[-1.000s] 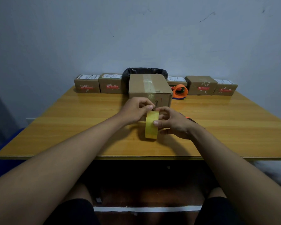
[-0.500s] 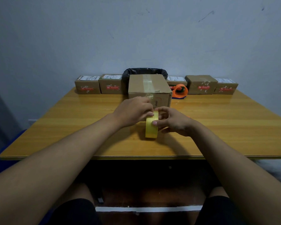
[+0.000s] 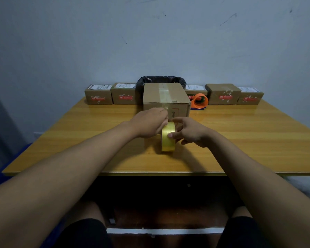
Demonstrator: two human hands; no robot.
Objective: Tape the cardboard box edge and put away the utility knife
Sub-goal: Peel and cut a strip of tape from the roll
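The room is dim and a bit blue, soft light shines off my table (image 3: 258,133), dark shadow sits under it, my arms look stretched wide at the bottom corners, and nothing looks blurry.

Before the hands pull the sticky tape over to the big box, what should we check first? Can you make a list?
1. Tape roll held steady: ok, the right hand grips it, standing on edge on the table.
2. Loose tape end found: cannot tell, the left hand pinches at the top of the roll, but its fingers hide the end.
3. Cardboard box within reach: ok, it sits just behind both hands.
4. Box top closed: ok, a tape strip already runs along it.
5. Utility knife spotted: not ok, I see none; only an orange tape dispenser beside the box.
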